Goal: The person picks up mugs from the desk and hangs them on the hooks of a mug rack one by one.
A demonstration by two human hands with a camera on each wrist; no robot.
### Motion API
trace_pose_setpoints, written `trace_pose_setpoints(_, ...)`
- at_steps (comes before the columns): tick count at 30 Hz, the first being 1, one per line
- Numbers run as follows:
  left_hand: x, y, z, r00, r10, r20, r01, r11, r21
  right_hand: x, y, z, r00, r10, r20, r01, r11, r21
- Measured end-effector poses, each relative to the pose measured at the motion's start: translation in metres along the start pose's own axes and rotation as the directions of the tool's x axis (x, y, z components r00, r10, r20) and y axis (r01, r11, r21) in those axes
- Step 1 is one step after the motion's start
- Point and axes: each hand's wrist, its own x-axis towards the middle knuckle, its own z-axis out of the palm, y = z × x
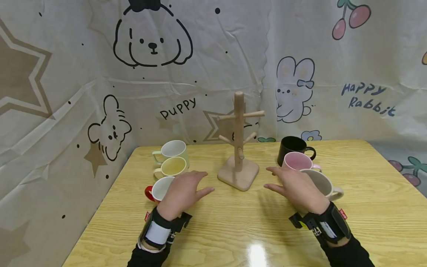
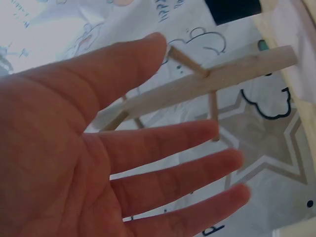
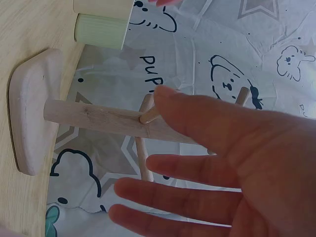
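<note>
A wooden mug tree (image 1: 238,137) with several pegs stands on its square base between the two hands, its pegs bare. My left hand (image 1: 183,191) hovers with fingers extended, overlapping the white mug with a red handle (image 1: 162,188) in the head view. Fingers spread, my right hand (image 1: 298,185) hangs in front of the cream mug (image 1: 320,182) and partly covers it. Both palms face the mug tree, and neither holds anything. In the left wrist view the mug tree's post (image 2: 182,91) shows behind the straight fingers; in the right wrist view its base (image 3: 34,111) is also visible.
Behind the left hand are a yellow mug (image 1: 171,167) and a pale green mug (image 1: 173,149). A pink mug (image 1: 298,160) and a black mug (image 1: 291,148) stand behind the right hand. A printed cloth (image 1: 213,74) hangs along the back of the wooden table (image 1: 220,230).
</note>
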Motion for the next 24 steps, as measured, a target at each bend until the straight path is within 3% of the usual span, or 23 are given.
trace_pose_setpoints(8,-0.008,-0.020,-0.024,0.998,-0.042,0.045,0.043,0.998,-0.034,0.001,0.000,0.001,1.000,-0.021,-0.023,0.021,1.000,-0.003)
trace_pose_setpoints(15,-0.017,-0.051,-0.041,0.999,-0.047,0.001,0.047,0.994,-0.096,0.002,-0.001,0.001,1.000,-0.017,-0.016,0.017,1.000,-0.003)
trace_pose_setpoints(20,-0.026,-0.082,-0.052,0.987,-0.162,0.022,0.163,0.971,-0.177,0.002,-0.003,0.001,1.000,-0.012,-0.001,0.012,1.000,-0.005)
trace_pose_setpoints(24,-0.034,-0.107,-0.055,0.975,-0.218,0.040,0.222,0.958,-0.182,0.001,-0.003,0.001,1.000,-0.010,0.001,0.010,1.000,-0.010)
